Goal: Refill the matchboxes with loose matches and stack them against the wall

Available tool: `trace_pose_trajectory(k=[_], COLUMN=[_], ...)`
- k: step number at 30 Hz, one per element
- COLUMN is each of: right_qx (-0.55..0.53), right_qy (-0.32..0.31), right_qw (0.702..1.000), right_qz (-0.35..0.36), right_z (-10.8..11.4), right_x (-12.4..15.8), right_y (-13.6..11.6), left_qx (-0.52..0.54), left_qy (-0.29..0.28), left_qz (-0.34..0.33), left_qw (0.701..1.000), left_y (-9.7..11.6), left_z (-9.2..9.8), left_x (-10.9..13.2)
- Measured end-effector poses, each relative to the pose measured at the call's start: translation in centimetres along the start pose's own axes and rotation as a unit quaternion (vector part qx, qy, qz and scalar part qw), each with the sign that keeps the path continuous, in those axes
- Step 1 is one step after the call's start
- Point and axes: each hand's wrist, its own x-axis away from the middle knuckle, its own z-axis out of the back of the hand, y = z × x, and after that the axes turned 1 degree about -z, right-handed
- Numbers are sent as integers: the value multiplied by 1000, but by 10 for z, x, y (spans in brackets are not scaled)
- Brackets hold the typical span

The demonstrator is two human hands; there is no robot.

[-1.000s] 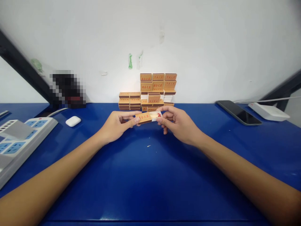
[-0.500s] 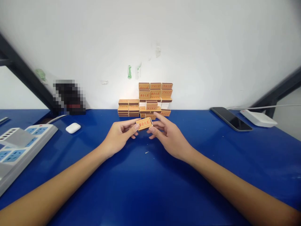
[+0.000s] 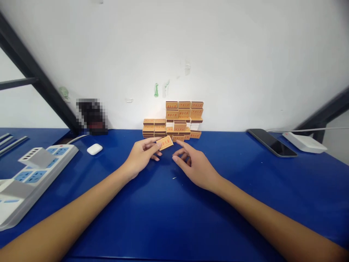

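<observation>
A yellow matchbox (image 3: 165, 142) with red lettering is pinched between the thumb and fingers of my left hand (image 3: 143, 154), above the blue table. My right hand (image 3: 193, 163) is just to the right of it, fingers apart and curved, holding nothing. Behind my hands, a taller stack of matchboxes (image 3: 184, 113) stands against the wall, with some boxes set out in front of it. A lower stack of matchboxes (image 3: 154, 127) adjoins it on the left; my left hand is close to its front.
On the left of the blue table (image 3: 169, 225) lie a power strip (image 3: 65, 154) with plugs and a white earbud case (image 3: 94, 149). A pixelated dark object (image 3: 92, 114) stands at the back left. On the right are a phone (image 3: 269, 142) and a white device (image 3: 304, 142).
My right hand has let go of the matchbox, which stays in my left hand and is tilted a little more. The view has shifted slightly, so the surroundings appear farther right.
</observation>
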Motion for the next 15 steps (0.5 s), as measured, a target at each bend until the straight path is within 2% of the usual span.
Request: trace_pose_trajectory(k=[3, 7, 10, 15], right_qx=[65, 98, 109, 121], right_qy=[31, 52, 55, 41], right_qw=[997, 993, 992, 990], right_qz=[15, 29, 45, 63], right_z=[5, 13, 17, 19], right_x=[-5, -10, -10, -8], right_y=[13, 21, 19, 12], left_qx=[-9, -46, -203, -318], left_qy=[52, 115, 132, 181], left_qz=[-5, -24, -69, -106], left_qw=[999, 992, 968, 925], left_y=[6, 19, 27, 37], left_z=[12, 25, 28, 29], left_x=[-7, -26, -48, -71])
